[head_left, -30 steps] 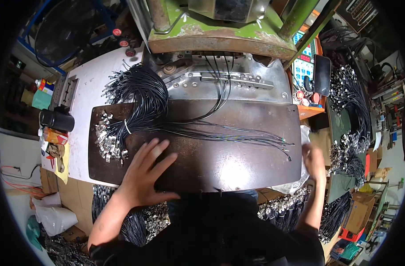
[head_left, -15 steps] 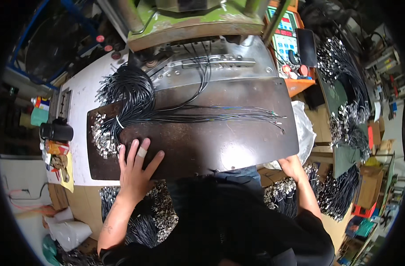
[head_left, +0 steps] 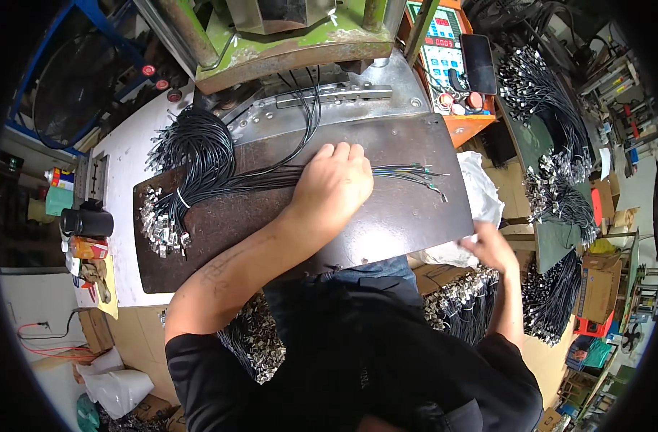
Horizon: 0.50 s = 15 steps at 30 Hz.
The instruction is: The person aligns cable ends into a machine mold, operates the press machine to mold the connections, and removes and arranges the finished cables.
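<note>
My left hand [head_left: 334, 181] is closed over a bundle of thin black cables [head_left: 264, 180] on the dark brown board [head_left: 271, 248]. The cables' thin loose ends [head_left: 429, 175] fan out to its right. On the left, a white tie [head_left: 182, 198] gathers the bundle beside a cluster of silver metal connectors [head_left: 160, 223]. A thick coil of the same cables [head_left: 203, 140] lies behind. Just off the board's front right corner is my right hand [head_left: 496, 248], near a white plastic bag [head_left: 480, 191]; its fingers are blurred and partly hidden.
Behind the board stands a green press [head_left: 300, 54] over a metal bed [head_left: 343, 108]. An orange control box [head_left: 469, 129] with a black phone [head_left: 478, 65] is at the back right. More cable bundles [head_left: 552, 129] lie on a side table. A black jar [head_left: 88, 222] stands left.
My left hand has moved right and away from me, from lying spread on the board to closing over the cables. My right hand has left the board's front edge, shifting slightly right.
</note>
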Each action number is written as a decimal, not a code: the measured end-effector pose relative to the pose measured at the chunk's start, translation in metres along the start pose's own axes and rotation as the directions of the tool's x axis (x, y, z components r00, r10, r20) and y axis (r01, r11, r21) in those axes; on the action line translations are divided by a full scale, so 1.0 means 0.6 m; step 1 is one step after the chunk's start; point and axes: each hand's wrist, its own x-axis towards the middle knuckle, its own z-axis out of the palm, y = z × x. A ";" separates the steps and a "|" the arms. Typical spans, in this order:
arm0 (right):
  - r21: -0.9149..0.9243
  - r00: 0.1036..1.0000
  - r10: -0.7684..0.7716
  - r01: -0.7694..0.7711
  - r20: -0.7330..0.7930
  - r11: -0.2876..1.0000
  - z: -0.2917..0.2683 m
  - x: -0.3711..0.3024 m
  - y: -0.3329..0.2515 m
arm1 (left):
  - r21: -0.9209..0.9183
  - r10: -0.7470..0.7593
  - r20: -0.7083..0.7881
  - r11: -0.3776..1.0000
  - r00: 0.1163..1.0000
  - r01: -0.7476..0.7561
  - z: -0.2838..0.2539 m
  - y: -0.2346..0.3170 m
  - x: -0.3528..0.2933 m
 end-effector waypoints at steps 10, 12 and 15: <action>-0.078 0.750 -0.335 0.357 -0.571 0.931 -0.083 0.082 -0.145 | -0.465 -0.143 -0.068 0.880 0.987 0.095 -0.003 -0.027 -0.003; -0.237 0.658 -0.557 0.514 -0.506 0.824 -0.072 0.111 -0.209 | -0.554 -0.189 -0.114 0.827 0.975 0.095 -0.010 -0.036 -0.004; -0.392 0.607 -0.703 0.584 -0.372 0.711 -0.048 0.163 -0.263 | -0.789 -0.307 0.174 0.526 0.936 0.319 -0.048 -0.049 0.010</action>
